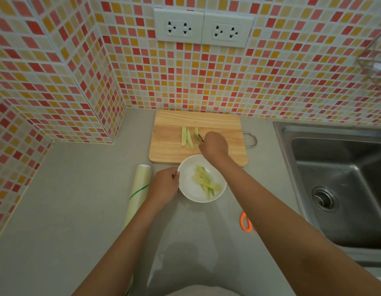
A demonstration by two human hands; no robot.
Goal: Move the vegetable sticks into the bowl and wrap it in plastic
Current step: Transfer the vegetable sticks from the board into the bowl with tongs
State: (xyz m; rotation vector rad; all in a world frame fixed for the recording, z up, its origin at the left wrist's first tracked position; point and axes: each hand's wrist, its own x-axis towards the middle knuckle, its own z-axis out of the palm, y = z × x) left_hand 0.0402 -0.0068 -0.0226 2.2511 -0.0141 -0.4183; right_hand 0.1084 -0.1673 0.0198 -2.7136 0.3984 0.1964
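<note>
A white bowl (190, 189) sits on the grey counter just in front of a wooden cutting board (174, 152). Several pale green vegetable sticks (206, 182) lie inside the bowl. Two sticks (186, 137) rest side by side on the board, and a third (196, 131) pokes out beyond my right hand. My right hand (214, 146) is over the board, fingers closed around that third stick. My left hand (164, 184) grips the bowl's left rim. A roll of plastic wrap (139, 191) lies on the counter to the left of the bowl.
Orange-handled scissors (245, 222) lie on the counter right of my right forearm. A steel sink (339, 184) fills the right side. The board has a metal handle loop (251, 139). Tiled walls stand behind and to the left, with two power sockets (203, 28).
</note>
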